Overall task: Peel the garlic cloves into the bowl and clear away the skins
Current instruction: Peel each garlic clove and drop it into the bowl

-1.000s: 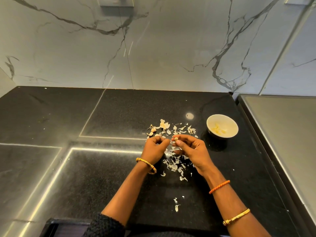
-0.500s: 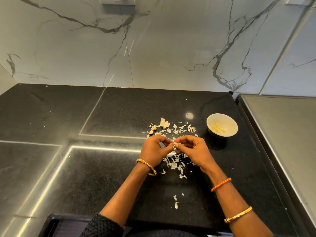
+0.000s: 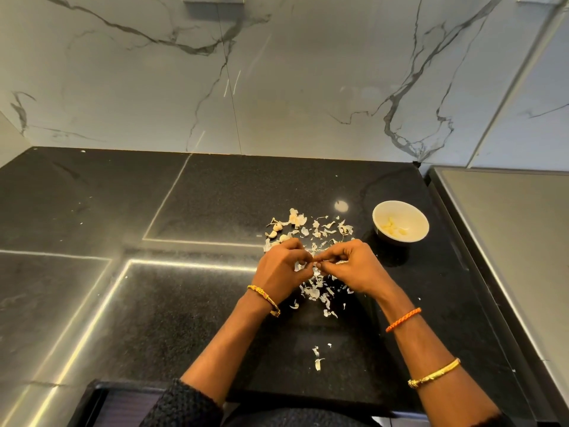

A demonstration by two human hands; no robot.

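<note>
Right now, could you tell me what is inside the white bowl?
The white bowl holds a few pale peeled garlic cloves near its bottom. Its near wall hides part of the inside, so I cannot count them.

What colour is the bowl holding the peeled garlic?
The bowl is white inside, with a dark outer wall just showing below its rim; seen in the head view.

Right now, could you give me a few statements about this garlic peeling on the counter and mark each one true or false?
1. The bowl holds peeled garlic. True.
2. The bowl sits to the left of both hands. False: it stands to the right, beyond the right hand.
3. The skins lie loose on the counter. True.
4. The left hand rests flat on the counter. False: both hands meet fingertip to fingertip, fingers curled.
5. The skins are gathered in the bowl. False: they are scattered on the counter.
</note>
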